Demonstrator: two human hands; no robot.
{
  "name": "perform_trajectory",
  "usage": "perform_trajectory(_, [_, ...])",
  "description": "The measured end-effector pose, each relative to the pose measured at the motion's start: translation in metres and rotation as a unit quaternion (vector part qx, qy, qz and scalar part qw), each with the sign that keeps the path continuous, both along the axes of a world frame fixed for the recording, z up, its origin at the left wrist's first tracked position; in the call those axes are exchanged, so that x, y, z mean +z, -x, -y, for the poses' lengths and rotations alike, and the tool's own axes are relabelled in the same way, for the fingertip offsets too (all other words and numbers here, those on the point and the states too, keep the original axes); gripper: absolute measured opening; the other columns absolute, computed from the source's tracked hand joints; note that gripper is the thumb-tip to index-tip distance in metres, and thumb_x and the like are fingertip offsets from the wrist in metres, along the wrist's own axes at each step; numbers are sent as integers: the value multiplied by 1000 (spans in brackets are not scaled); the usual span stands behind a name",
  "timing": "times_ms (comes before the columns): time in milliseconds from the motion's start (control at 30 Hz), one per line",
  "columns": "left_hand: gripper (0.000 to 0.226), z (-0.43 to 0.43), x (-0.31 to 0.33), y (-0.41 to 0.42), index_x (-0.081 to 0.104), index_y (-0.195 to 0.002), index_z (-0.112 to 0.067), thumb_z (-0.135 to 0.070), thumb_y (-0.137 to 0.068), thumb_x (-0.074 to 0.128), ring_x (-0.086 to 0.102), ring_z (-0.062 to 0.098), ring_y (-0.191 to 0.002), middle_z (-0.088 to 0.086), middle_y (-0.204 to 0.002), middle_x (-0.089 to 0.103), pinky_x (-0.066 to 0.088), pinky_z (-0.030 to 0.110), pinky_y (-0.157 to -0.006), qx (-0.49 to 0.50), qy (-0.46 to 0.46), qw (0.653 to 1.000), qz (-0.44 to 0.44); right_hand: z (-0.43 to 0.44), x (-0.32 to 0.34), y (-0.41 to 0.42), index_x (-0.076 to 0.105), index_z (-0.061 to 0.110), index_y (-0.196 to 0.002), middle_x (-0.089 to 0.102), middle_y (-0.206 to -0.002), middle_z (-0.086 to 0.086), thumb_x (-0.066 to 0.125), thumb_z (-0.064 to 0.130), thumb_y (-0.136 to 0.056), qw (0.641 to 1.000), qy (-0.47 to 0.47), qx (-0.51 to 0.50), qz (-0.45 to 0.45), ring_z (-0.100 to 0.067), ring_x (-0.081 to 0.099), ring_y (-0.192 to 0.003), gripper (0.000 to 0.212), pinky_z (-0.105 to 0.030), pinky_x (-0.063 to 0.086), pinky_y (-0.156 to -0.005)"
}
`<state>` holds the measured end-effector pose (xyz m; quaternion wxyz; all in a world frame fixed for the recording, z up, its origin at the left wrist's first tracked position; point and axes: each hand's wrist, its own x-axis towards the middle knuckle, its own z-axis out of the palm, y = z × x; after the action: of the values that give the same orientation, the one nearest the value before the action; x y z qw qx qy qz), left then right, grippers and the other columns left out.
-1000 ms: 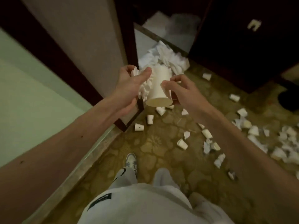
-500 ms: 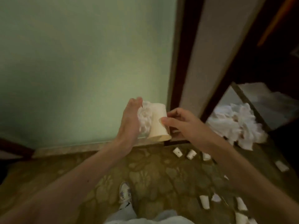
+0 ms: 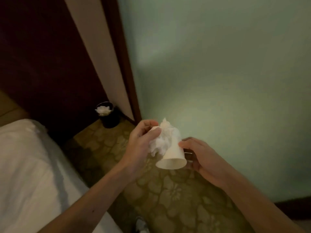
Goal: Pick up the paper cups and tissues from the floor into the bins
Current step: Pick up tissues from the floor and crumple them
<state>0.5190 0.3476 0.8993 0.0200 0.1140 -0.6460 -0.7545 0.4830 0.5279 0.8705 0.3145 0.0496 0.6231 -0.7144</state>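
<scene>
Paper cup (image 3: pixel 173 155) and tissues (image 3: pixel 161 140) held above floor (image 3: pixel 168 199).
Left grip (image 3: pixel 143 142) clutches the tissues; right grip (image 3: pixel 200 155) pinches the cup.

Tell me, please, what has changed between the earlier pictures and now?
The person turned away from the litter; the scattered cups and tissue heap left view, and a black bin and white bed appeared. Unchanged: the left hand grips the tissues, the right hand holds the paper cup.
</scene>
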Motion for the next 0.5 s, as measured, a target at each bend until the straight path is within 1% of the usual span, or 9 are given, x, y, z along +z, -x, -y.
perform_trajectory(67, [23, 62, -4, 7, 63, -106, -23, -25, -84, 70, 68, 25, -96, 4, -107, 66, 57, 34, -76, 53, 3, 999, 6, 63, -2, 22, 63, 7, -114, 74, -103, -9, 62, 22, -91, 999, 1, 44, 5, -23, 73, -91, 28, -30, 57, -67])
perform_trajectory(133, [41, 117, -6, 14, 62, -110, -28, -40, -72, 73, 70, 16, -94, -3, -106, 68, 58, 27, -72, 107, 19, 994, 9, 122, -4, 44, 63, 9, -117, 72, -110, -10, 67, 29, -84, 997, -3, 83, -7, -24, 72, -96, 38, -31, 56, -71])
perform_trajectory(200, [48, 166, -7, 25, 62, -112, -30, -47, -68, 72, 69, 7, -93, -10, -103, 68, 56, 19, -67, 153, 46, 987, 8, 175, -3, 64, 63, 13, -118, 72, -111, -7, 68, 35, -80, 993, -7, 112, -23, -22, 72, -97, 45, -29, 57, -73])
perform_trajectory(267, [47, 209, -14, 38, 61, -113, -31, -48, -71, 71, 68, 1, -91, -12, -103, 68, 54, 16, -65, 190, 63, 980, 8, 221, -5, 81, 62, 16, -120, 71, -113, -5, 69, 39, -77, 991, -8, 127, -30, -20, 72, -98, 49, -30, 58, -77])
perform_trajectory(333, [40, 247, -24, 55, 60, -113, -34, -46, -76, 71, 66, -3, -91, -12, -108, 65, 54, 15, -64, 223, 67, 972, 15, 261, -11, 97, 62, 19, -117, 70, -115, -4, 71, 40, -71, 991, 3, 132, -21, -19, 71, -99, 52, -34, 58, -84])
perform_trajectory(400, [36, 281, -37, 75, 58, -113, -35, -42, -80, 71, 66, -4, -91, -10, -112, 63, 55, 16, -63, 243, 65, 968, 18, 297, -19, 115, 62, 23, -111, 69, -116, -3, 72, 39, -68, 990, 10, 143, -13, -18, 71, -101, 47, -37, 58, -88])
perform_trajectory(467, [33, 311, -50, 98, 57, -112, -36, -39, -83, 71, 67, -2, -90, -9, -114, 62, 55, 17, -63, 256, 56, 965, 26, 329, -28, 136, 62, 26, -107, 70, -115, -2, 71, 37, -69, 989, 11, 147, -15, -18, 71, -100, 41, -34, 58, -84])
perform_trajectory(500, [30, 326, -57, 110, 56, -111, -38, -37, -85, 71, 67, 0, -90, -9, -114, 62, 55, 17, -63, 265, 49, 962, 30, 344, -34, 150, 62, 26, -109, 71, -114, -3, 71, 37, -70, 988, 10, 151, -16, -18, 71, -100, 41, -30, 58, -80])
